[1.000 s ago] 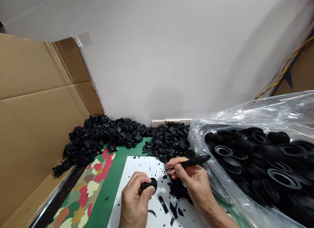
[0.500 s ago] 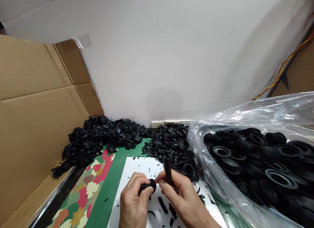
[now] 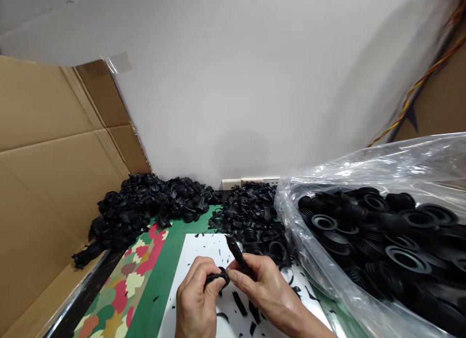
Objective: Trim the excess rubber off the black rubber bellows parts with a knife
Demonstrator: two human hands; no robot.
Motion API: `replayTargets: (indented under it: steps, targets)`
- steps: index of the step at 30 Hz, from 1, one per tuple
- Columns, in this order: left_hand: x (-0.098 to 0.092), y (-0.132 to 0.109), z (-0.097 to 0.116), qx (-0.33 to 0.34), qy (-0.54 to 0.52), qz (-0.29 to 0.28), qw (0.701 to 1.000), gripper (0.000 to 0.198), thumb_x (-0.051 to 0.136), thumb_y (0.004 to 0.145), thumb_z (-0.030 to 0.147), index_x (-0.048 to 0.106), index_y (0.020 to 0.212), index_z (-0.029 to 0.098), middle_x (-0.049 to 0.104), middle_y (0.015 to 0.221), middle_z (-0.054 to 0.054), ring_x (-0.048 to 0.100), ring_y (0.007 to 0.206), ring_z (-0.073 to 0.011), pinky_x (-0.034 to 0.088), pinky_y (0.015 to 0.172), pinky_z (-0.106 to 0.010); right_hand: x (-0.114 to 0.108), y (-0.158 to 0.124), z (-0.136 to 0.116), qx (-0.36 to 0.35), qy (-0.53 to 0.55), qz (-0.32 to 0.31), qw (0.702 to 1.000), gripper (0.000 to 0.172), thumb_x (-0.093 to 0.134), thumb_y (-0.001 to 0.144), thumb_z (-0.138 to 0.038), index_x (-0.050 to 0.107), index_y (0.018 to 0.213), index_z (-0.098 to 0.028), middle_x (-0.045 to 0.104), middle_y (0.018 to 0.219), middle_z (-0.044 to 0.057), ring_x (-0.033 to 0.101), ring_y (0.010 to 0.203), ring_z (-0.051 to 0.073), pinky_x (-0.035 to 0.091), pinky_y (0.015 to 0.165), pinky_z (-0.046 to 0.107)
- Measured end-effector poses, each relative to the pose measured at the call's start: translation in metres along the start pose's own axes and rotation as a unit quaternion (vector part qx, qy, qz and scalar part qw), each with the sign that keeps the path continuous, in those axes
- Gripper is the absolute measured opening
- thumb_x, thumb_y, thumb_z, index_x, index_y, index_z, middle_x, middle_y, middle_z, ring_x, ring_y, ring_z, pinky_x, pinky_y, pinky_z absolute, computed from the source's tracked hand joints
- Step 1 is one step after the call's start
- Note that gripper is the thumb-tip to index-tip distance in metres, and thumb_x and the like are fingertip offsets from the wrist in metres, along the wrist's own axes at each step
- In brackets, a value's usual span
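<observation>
My left hand is closed around a small black rubber part, pinched between thumb and fingers above a white sheet. Touching it from the right, my right hand grips a black-handled trimming tool whose handle points up and to the left. The tool's tip sits against the rubber part and is hidden by my fingers. Black offcuts lie on the sheet under both hands.
A heap of black ribbed rubber parts lies at the back left against a cardboard wall. A pile of black scraps is behind the sheet. A clear plastic bag holding several black ribbed rubber parts fills the right. A patterned green mat covers the table.
My right hand swung the tool from lying sideways to the right to pointing up-left, and closed in on the part in my left hand. The left hand stayed put.
</observation>
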State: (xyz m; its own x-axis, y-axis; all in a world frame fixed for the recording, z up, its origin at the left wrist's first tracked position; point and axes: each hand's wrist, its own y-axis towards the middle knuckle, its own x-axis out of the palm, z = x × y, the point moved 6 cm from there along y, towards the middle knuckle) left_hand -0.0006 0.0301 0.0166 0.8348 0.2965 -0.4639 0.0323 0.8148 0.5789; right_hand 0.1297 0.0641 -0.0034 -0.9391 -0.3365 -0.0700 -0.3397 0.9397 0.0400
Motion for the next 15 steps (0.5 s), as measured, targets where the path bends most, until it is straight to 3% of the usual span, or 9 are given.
replayTargets:
  steps: [6, 9, 11, 15]
  targets:
    - [0.003, 0.000, 0.004, 0.030, 0.031, -0.031, 0.999, 0.014, 0.052, 0.082, 0.009, 0.056, 0.079, 0.022, 0.058, 0.075, -0.001, 0.059, 0.066, -0.0149, 0.047, 0.058, -0.021, -0.003, 0.000, 0.000, 0.005, -0.035, -0.021, 0.999, 0.015, 0.052, 0.076, -0.024, 0.057, 0.065, -0.015, 0.044, 0.058, -0.004, 0.039, 0.056, 0.011, 0.033, 0.053, 0.022]
    - [0.005, -0.003, 0.004, 0.034, 0.060, -0.043, 0.997, 0.015, 0.049, 0.083, 0.008, 0.055, 0.079, 0.021, 0.059, 0.077, -0.002, 0.060, 0.068, -0.0161, 0.047, 0.060, -0.022, -0.006, -0.001, -0.008, -0.036, -0.123, -0.023, 0.991, 0.015, 0.049, 0.076, -0.017, 0.055, 0.063, -0.016, 0.048, 0.059, -0.003, 0.043, 0.057, 0.012, 0.032, 0.053, 0.021]
    - [0.006, -0.004, 0.004, 0.044, 0.094, -0.041, 0.994, 0.016, 0.049, 0.083, 0.007, 0.056, 0.081, 0.021, 0.060, 0.076, -0.003, 0.061, 0.068, -0.0173, 0.047, 0.061, -0.024, -0.005, -0.003, -0.015, -0.089, -0.227, -0.018, 0.970, 0.016, 0.047, 0.074, -0.010, 0.056, 0.062, -0.016, 0.055, 0.062, -0.001, 0.048, 0.057, 0.012, 0.032, 0.052, 0.021]
    - [0.010, -0.005, 0.006, 0.067, 0.159, -0.060, 0.983, 0.019, 0.047, 0.083, 0.008, 0.058, 0.075, 0.021, 0.059, 0.069, -0.003, 0.058, 0.062, -0.0175, 0.045, 0.056, -0.024, 0.008, -0.009, -0.024, -0.169, -0.446, 0.006, 0.879, 0.020, 0.049, 0.063, 0.000, 0.061, 0.065, -0.016, 0.065, 0.066, 0.003, 0.055, 0.053, 0.014, 0.025, 0.047, 0.025]
